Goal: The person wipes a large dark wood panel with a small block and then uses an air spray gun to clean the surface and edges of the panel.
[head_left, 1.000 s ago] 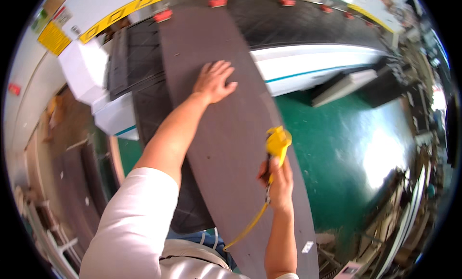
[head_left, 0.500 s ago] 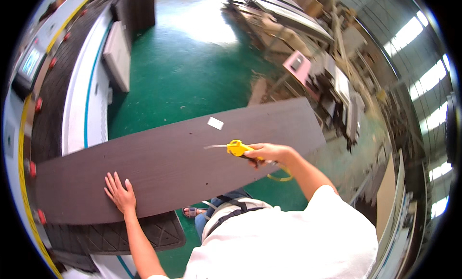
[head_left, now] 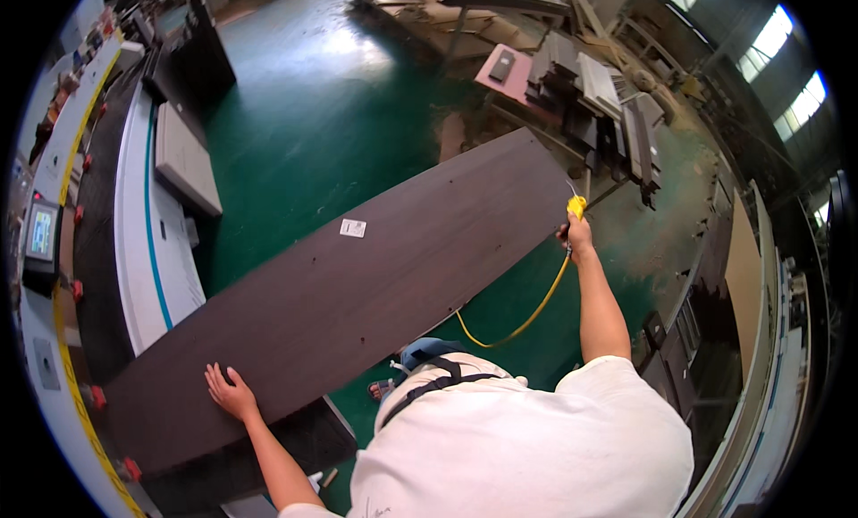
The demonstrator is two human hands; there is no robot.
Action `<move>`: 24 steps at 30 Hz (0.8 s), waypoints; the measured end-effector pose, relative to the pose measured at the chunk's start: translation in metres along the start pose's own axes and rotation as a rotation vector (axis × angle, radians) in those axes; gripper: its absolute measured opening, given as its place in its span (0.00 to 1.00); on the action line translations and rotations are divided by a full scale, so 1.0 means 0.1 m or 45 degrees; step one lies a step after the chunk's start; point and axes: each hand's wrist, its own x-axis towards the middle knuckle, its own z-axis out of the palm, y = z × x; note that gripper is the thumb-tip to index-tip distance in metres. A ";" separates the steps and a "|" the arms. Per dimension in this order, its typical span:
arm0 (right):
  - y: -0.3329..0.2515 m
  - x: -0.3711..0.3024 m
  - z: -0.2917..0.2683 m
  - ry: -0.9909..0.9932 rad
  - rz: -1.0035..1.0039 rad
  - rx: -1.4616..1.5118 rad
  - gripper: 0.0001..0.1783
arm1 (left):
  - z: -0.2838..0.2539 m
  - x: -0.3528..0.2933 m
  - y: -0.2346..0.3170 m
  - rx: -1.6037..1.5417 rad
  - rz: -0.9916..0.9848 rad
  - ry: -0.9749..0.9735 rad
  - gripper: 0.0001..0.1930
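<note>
A long dark brown board lies slantwise in front of me, with small dark holes and a white label on its face. On the board's near left part rests my left hand, fingers spread and holding nothing. My right hand is closed around a yellow air blow gun at the board's far right end. The gun's thin metal nozzle points away from me, beside the board's edge. A yellow hose hangs from the gun and loops down toward the board's near edge.
Along the left runs a machine with a small screen, red clamps and a yellow strip. A pale panel leans by its white side. Stacked dark and white strips and a pink board stand far right. The floor is green.
My right hand has carried the blow gun from over the board's middle to its far right end, and the hose now trails out. The board appears more tilted; my left hand stays on it.
</note>
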 end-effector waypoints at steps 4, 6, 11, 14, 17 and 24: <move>-0.20 -0.15 0.44 -0.392 -0.023 -0.066 0.16 | -0.02 -0.07 0.16 -0.039 0.064 0.096 0.21; -0.38 -0.50 0.76 -0.838 -0.005 -0.205 0.18 | -0.03 -0.22 0.11 0.025 -0.023 0.091 0.22; -0.31 -1.26 1.09 -1.703 0.289 -0.478 0.23 | -0.11 -0.56 0.41 0.026 -0.156 0.039 0.24; -0.08 -1.52 1.38 -2.107 0.456 -0.808 0.27 | -0.11 -0.74 0.60 0.065 -0.217 0.056 0.25; 0.22 -1.61 1.59 -2.212 0.543 -0.666 0.29 | -0.10 -0.86 0.76 0.054 -0.277 0.046 0.26; 0.47 -1.98 2.26 -2.175 0.631 0.040 0.36 | -0.19 -0.85 0.77 0.192 -0.156 -0.086 0.29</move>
